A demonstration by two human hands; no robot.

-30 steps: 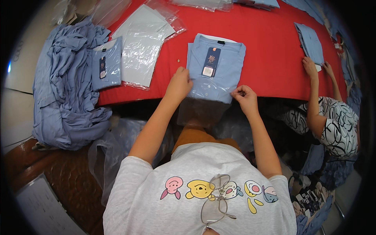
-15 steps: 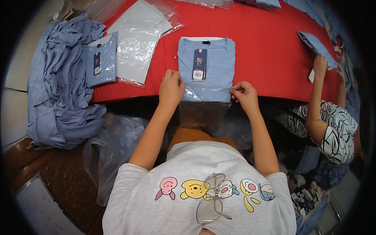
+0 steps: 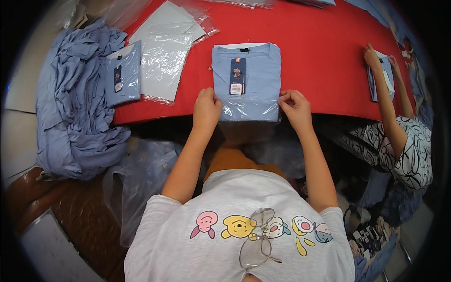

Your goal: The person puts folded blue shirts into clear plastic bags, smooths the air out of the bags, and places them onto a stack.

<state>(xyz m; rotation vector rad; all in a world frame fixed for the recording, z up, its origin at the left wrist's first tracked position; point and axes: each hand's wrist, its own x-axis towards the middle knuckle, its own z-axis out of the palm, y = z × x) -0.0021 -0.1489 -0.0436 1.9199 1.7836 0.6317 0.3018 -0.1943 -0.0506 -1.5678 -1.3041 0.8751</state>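
A folded light-blue shirt [image 3: 263,70] lies in front of me at the table's near edge, its collar pointing away. A dark hang tag [image 3: 238,75] rests on its front. Clear plastic bag [image 3: 249,113] covers the shirt's lower part, and its loose end hangs past the table edge. At the shirt's left side, my left hand [image 3: 207,109] has its fingers closed on the bag's edge. My right hand [image 3: 296,107] pinches the opposite edge of the bag, thumb against fingers. The upper part of the shirt and the tag lie outside the plastic.
On the red-covered table [image 3: 324,61], a bagged folded shirt [image 3: 124,77] sits left beside flat clear bags [image 3: 162,66]. A heap of blue shirts [image 3: 77,103] stands far left. At right, a co-worker's hands [image 3: 373,56] hold another folded shirt [image 3: 374,87]. Plastic [image 3: 141,174] hangs below.
My right hand has moved slightly away from me along the shirt's side, and the plastic's edge there sits a little higher. The co-worker's shirt has turned upright and come nearer the table's edge.
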